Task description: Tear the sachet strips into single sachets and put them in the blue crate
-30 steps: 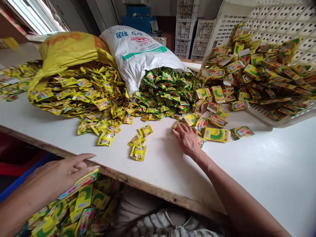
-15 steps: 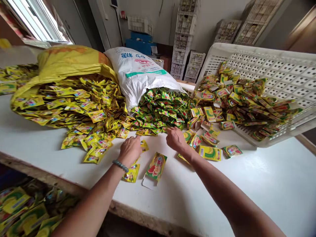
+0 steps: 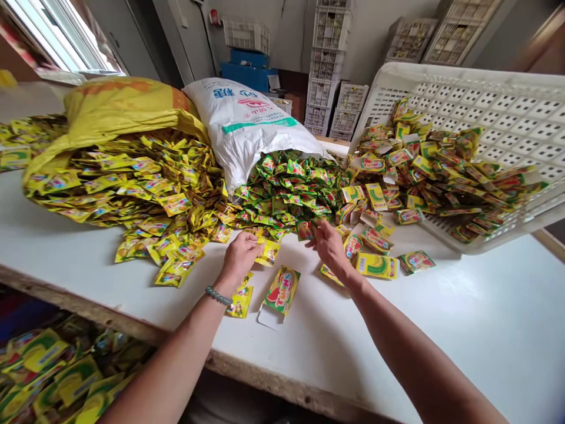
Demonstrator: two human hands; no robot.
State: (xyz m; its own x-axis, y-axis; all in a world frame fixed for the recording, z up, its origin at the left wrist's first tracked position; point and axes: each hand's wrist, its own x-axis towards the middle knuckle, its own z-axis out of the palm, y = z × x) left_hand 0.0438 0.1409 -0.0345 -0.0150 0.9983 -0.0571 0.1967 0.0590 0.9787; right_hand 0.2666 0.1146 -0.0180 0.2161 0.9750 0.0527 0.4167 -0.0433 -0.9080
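Observation:
My left hand (image 3: 241, 254) is closed on the edge of a yellow sachet (image 3: 268, 252), held just over the white table. Below that hand, more yellow sachets (image 3: 241, 301) lie partly hidden by my wrist. My right hand (image 3: 327, 242) pinches a green sachet (image 3: 304, 230) at the front of the green sachet pile (image 3: 286, 188). Between my forearms lies a small printed box (image 3: 281, 290), flat on the table with its near end flap open. Right of my right hand are several more such boxes (image 3: 376, 265).
A yellow sack (image 3: 128, 109) spills yellow sachets (image 3: 150, 176) at left. Beside it lies a white sack (image 3: 256, 121). A tipped white plastic basket (image 3: 498, 112) holds many boxes at right. Stacked crates (image 3: 325, 65) stand behind. More boxes (image 3: 57, 377) sit below the table's front edge.
My left hand has lifted a yellow sachet and turned slightly. My right hand has drawn a green sachet from the pile and shifted a little to the right.

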